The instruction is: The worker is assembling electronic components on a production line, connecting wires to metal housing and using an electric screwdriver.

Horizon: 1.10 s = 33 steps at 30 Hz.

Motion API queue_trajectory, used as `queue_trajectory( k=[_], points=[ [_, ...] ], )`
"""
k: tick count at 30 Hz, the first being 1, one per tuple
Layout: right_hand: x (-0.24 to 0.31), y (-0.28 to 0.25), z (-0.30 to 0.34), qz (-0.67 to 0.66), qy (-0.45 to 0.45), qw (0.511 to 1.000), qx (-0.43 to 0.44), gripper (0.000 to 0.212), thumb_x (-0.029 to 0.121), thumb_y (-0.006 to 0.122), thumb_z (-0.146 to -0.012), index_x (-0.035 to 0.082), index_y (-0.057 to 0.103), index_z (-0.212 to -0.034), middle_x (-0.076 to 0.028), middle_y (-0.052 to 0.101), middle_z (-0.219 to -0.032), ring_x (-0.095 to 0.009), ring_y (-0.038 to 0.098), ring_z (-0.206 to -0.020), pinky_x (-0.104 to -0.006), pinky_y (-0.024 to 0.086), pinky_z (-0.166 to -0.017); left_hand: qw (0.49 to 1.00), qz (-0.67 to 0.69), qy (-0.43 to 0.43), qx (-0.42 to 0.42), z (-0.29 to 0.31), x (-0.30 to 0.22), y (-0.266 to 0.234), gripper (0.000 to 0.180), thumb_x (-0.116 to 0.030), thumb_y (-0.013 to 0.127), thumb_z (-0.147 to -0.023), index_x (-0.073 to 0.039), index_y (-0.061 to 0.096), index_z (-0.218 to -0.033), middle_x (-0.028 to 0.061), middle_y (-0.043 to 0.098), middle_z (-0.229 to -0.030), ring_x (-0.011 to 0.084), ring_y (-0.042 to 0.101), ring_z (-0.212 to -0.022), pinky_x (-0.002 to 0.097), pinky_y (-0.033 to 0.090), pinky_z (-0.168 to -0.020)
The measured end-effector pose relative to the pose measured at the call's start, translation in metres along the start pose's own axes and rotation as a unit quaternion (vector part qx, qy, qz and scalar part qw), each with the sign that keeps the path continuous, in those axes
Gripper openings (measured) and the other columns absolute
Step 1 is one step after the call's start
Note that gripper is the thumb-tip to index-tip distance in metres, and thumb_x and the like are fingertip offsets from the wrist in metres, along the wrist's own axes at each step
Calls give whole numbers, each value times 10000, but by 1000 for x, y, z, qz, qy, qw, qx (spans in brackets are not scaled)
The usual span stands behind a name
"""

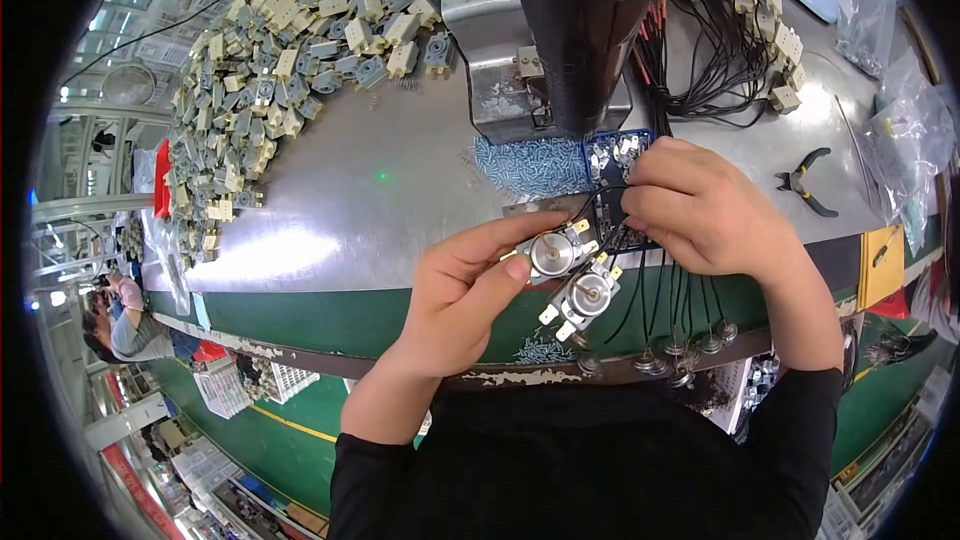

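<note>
My left hand (462,292) grips a small grey switch part with a round metal centre (553,252); a second like part (583,298) hangs just below it. My right hand (700,208) pinches thin black wires (610,202) at the top of these parts. Several black wires (672,300) with round metal ends dangle below my right hand, over the bench's front edge.
A large pile of grey and cream parts (290,50) covers the metal bench (380,190) at the left. A black machine (580,30) stands ahead, with small screws (530,166) at its foot. Wired parts (740,40) and pliers (808,182) lie right. A person (125,325) sits far left.
</note>
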State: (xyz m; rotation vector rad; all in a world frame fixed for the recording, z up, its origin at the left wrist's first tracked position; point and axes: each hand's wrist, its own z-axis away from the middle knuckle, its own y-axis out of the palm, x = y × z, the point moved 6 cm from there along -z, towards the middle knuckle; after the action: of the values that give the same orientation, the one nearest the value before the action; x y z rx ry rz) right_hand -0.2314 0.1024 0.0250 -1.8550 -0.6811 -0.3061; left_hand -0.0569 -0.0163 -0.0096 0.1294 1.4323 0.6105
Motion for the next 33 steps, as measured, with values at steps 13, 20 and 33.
queue_trajectory(
  k=[13,20,33],
  points=[
    [-1,-3,1,1,-29,1000,-10,186,62,748,-773,7,652,-922,-128,609,-911,-348,631,-844,-454,524,-749,994,-99,41,-13,-4,-7,5,407,-176,444,-1113,79,548,-1411,166,670,-1320,230,654,-1202,352,513,-1032],
    [-68,-37,37,-360,137,760,-524,201,165,462,-1106,39,540,-970,-49,529,-790,-164,486,-665,-360,441,-700,935,-333,94,79,-4,4,27,555,-334,678,-1002,29,554,-1404,202,674,-1300,320,694,-1151,419,554,-960],
    [-64,-31,48,-101,134,926,-338,79,88,652,-948,15,628,-933,-130,624,-881,-270,628,-726,-377,493,-648,830,-525,97,162,17,29,47,485,-283,819,-883,-33,664,-1268,139,728,-1047,271,738,-895,373,595,-751]
  ],
)
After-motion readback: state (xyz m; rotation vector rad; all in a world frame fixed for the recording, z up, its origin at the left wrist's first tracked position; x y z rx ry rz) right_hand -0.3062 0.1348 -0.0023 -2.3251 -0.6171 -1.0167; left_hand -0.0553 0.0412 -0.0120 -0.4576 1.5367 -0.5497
